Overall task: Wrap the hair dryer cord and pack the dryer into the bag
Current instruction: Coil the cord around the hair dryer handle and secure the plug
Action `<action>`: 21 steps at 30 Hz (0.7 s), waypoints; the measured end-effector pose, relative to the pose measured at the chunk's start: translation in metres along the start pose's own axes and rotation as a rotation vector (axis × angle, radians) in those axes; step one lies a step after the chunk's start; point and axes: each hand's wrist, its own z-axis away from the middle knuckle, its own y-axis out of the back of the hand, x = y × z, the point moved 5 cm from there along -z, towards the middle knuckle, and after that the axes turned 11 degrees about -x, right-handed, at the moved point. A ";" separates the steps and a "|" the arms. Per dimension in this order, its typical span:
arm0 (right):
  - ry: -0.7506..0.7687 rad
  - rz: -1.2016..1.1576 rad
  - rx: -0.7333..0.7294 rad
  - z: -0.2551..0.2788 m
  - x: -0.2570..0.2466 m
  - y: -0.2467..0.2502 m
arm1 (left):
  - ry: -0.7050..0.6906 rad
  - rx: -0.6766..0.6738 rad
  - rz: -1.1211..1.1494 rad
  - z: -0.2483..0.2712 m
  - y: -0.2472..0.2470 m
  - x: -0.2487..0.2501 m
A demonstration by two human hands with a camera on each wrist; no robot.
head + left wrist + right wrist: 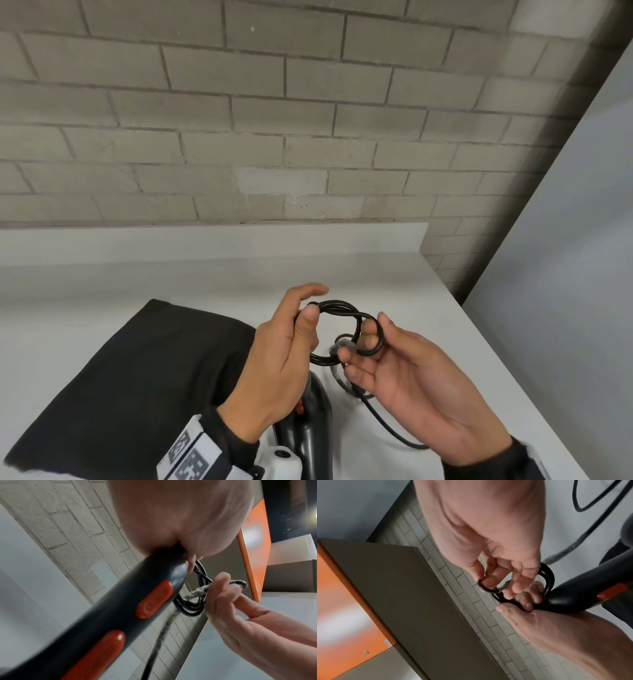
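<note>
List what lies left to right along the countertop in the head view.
black bag → left hand → coiled cord → right hand

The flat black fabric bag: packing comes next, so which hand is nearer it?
Left. The left hand hovers at the flat black fabric bag's right edge; the right hand is farther right.
</note>
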 end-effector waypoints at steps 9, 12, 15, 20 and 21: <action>0.257 0.613 -0.045 0.010 0.010 -0.001 | 0.028 0.013 -0.063 -0.002 0.000 0.000; 0.367 1.113 0.098 0.014 0.017 0.002 | 0.030 0.004 -0.032 -0.002 -0.001 -0.001; 0.438 1.333 0.182 0.014 0.025 0.000 | 0.031 -0.005 -0.014 -0.002 -0.003 -0.001; 0.497 1.438 0.190 0.005 0.036 0.002 | 0.030 -0.025 -0.008 -0.003 -0.004 -0.002; 0.496 1.470 0.202 0.003 0.037 0.003 | 0.029 -0.018 -0.012 -0.003 -0.004 -0.002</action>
